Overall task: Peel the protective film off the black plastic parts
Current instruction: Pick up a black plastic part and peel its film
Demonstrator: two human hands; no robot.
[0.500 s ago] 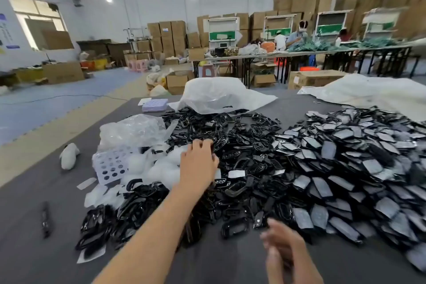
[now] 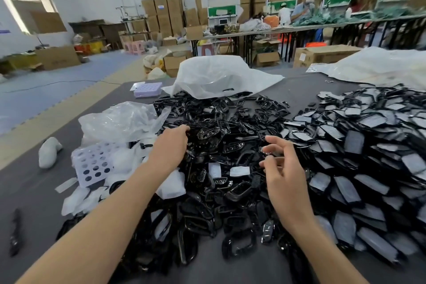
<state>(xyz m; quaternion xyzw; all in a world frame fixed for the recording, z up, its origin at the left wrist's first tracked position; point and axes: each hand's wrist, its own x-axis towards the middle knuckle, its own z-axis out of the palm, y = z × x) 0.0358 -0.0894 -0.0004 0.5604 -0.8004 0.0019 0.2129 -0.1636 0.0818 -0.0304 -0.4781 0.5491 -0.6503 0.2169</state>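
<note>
At a grey-covered worktable (image 2: 41, 203) on a warehouse floor, we lean over a heap of black plastic parts (image 2: 230, 136) that fills the middle of the surface. Our left hand (image 2: 171, 145) reaches into the far left of the heap, knuckles up, with its fingertips curled down and buried among the glossy frames; we cannot tell whether they have closed on one. Our right hand (image 2: 283, 168) hovers just above the heap's right side with its fingers spread and loosely bent, gripping nothing we can make out, though a small shiny piece sits just beside the forefinger and thumb. Well to the right lies a second, broader mound of parts (image 2: 345, 145), most of them showing a pale grey film on their flat faces. Loose white slips of film (image 2: 239, 170) lie on the central heap between our two hands. A crumpled clear bag (image 2: 119, 120) and a white perforated tray (image 2: 94, 163) rest at the heap's left edge, with a pale wad (image 2: 49, 151) apart from them near the table's edge. A large white plastic sack (image 2: 219, 76) slumps over the far end of the heap, and a lavender tray (image 2: 147, 89) sits just left of it. Stacked cardboard cartons (image 2: 161, 14) line the back wall, where people (image 2: 302, 7) work at a long table.
</note>
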